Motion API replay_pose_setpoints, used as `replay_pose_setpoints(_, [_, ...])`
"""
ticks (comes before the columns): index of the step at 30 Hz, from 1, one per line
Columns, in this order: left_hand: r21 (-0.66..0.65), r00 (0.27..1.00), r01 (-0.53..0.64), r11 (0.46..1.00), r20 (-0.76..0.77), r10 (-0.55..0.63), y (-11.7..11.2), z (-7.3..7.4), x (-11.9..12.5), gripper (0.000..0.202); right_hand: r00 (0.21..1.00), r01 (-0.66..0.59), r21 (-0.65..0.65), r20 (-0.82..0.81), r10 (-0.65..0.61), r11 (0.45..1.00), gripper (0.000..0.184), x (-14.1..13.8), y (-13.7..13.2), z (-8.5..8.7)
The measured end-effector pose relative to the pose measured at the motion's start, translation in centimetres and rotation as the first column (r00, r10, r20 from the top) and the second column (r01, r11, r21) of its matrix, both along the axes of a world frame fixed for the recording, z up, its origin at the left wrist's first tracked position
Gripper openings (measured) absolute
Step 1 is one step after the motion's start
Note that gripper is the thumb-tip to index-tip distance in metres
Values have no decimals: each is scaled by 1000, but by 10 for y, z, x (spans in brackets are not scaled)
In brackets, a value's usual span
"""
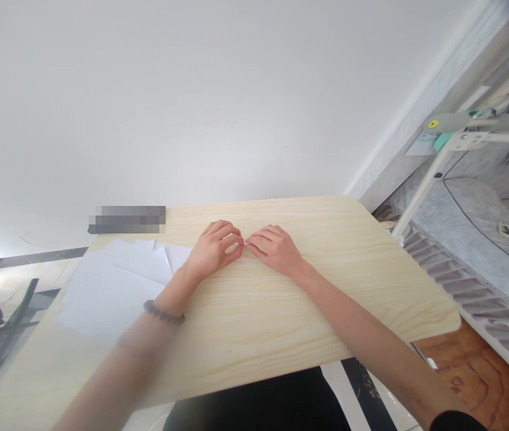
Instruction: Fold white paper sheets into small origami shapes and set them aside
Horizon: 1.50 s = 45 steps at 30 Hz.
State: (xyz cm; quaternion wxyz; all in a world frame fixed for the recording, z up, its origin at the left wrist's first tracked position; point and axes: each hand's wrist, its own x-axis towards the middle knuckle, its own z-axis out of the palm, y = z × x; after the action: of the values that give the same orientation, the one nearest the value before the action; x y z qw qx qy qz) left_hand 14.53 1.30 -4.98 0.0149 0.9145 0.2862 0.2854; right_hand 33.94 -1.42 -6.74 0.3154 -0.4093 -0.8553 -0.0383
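Observation:
Over the middle of the wooden table, my left hand and my right hand meet almost fingertip to fingertip. Between them is a thin white strip that looks like folded paper, mostly covered by the fingers. Thumb and fingers of each hand are pinched on one end of it. Loose sheets of white paper lie overlapping to the left, partly behind my left forearm, which wears a dark beaded bracelet.
A dark blurred-out object lies at the table's back left edge, by the white wall. To the right stand a white metal frame and a grey covered seat or bed. Dark chair legs show at the left.

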Motion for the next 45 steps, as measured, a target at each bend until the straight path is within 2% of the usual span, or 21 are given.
replay_pose_setpoints(5, [2, 1000, -16, 1000, 7, 16, -4, 2, 2, 12, 999, -10, 2, 42, 10, 1000, 22, -2, -1, 1])
replay_pose_setpoints(16, [-31, 998, -54, 998, 35, 55, -4, 5, 0, 13, 998, -56, -13, 7, 56, 998, 18, 13, 3, 3])
replay_pose_setpoints(25, [-28, 986, -116, 993, 117, 118, 3, 3, -8, 10, 1000, -20, -13, -2, 20, 1000, 19, 31, 6, 8])
replay_pose_setpoints(29, [-28, 978, -148, 989, 142, 151, 7, 2, -13, 10, 999, 41, 6, -29, -41, 999, 20, 42, 9, 8])
replay_pose_setpoints(34, [-68, 983, -146, 987, 99, 152, 0, 7, -7, 14, 999, 32, -7, 10, -32, 999, 20, 34, 7, 9])
replay_pose_setpoints(38, [-55, 998, -54, 997, 38, 56, -7, 7, 2, 23, 1000, -2, 0, 19, 2, 1000, 21, 15, 1, 9])
replay_pose_setpoints(40, [-30, 1000, 8, 1000, 12, -7, -7, 4, 4, 20, 1000, -14, 10, 11, 13, 1000, 21, 7, -2, 9])
replay_pose_setpoints(45, [38, 999, 38, 999, 11, -38, -1, -4, 4, 16, 1000, -1, 22, 2, 1, 1000, 18, 2, -5, 10])
